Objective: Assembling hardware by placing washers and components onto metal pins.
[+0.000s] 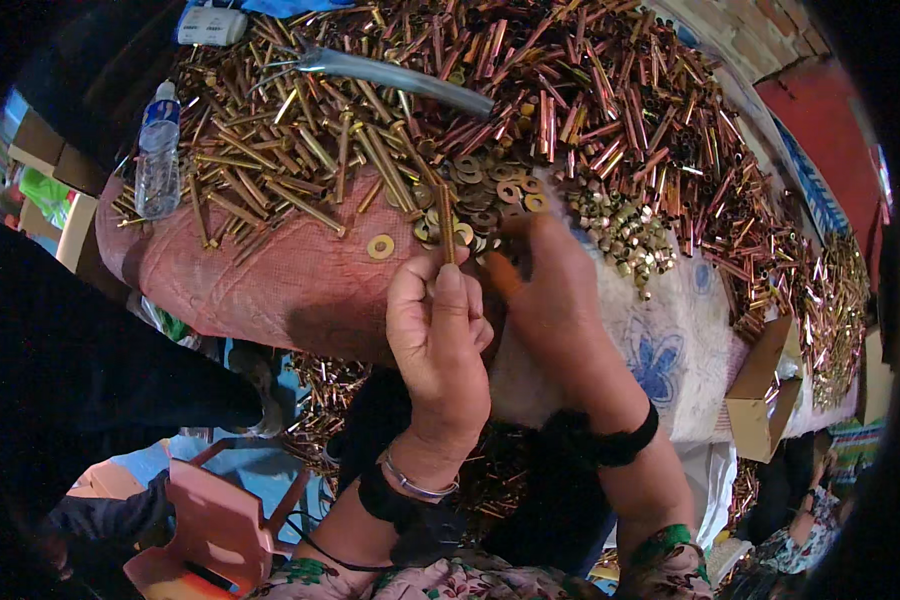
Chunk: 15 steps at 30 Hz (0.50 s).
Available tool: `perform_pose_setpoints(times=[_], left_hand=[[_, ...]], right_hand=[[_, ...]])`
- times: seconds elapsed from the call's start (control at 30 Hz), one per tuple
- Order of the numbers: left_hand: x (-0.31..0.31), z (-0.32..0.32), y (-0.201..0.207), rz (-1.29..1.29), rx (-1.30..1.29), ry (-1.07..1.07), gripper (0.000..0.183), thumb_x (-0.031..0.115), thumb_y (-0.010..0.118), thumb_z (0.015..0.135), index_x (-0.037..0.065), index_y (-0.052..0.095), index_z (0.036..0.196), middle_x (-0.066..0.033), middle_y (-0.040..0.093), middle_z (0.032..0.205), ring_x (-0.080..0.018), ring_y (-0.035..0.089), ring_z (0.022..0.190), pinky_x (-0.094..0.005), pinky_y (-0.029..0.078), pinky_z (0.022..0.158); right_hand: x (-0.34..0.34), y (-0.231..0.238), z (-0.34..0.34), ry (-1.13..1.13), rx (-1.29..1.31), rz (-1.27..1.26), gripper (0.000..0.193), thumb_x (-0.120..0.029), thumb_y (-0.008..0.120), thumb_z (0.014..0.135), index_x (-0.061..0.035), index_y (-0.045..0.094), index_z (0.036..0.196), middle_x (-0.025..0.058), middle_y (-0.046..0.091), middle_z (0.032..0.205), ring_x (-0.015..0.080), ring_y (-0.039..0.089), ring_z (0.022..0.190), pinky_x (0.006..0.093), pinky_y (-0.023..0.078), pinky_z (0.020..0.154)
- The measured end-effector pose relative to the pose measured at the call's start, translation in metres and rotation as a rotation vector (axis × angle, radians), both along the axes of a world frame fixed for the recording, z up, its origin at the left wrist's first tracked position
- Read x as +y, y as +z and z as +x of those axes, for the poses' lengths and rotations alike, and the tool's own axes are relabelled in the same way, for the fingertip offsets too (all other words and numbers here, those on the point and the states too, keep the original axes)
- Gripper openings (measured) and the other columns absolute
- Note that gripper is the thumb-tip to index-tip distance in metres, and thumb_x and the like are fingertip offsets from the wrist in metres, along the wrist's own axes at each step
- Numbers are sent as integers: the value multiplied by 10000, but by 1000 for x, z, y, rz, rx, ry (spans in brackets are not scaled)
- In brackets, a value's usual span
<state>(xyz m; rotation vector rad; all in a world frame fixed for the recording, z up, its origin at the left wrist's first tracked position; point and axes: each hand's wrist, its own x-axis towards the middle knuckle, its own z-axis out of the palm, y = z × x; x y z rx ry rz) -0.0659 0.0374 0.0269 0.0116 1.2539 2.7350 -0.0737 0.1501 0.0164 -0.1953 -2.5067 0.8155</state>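
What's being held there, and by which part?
The left hand holds a bolt by its near end; whether the right hand holds anything cannot be told.

A pink plastic chair (208,505) stands at lower left, against a blue floor (245,468). Brickwork (760,35) shows at upper right, near a red surface (820,125), beyond the cloth-covered desk (260,295).

- You have a work surface under red mesh cloth (260,290) leftward, white blue-patterned cloth (705,345) rightward.
- At your left: a clear plastic bottle (157,170) beside heaped long brass-coloured bolts (255,185).
- Centre: piled round metal washers (482,190), one lying apart.
- At your right: small pale-gold nuts (625,235), slender copper-coloured tubes (660,110) beyond.
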Motion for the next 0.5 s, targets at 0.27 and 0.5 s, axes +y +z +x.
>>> perform_pose_setpoints(times=[0.27, 0.5], left_hand=[[11, 6, -8, -447, 85, -374, 122, 160, 490, 907, 69, 516, 984, 37, 476, 684, -18, 402, 556, -159, 293, 456], [17, 11, 2, -407, -20, -531, 107, 101, 485, 896, 16, 531, 942, 27, 486, 641, -40, 441, 569, -209, 363, 506]], right_hand=[[45, 22, 28, 178, -8, -1251, 297, -155, 627, 810, 15, 533, 1034, 33, 563, 824, 80, 481, 699, 202, 374, 610], [67, 40, 55, 171, -155, -1176, 267, -146, 633, 814, 10, 567, 1020, 21, 567, 824, 67, 481, 674, 198, 374, 577]])
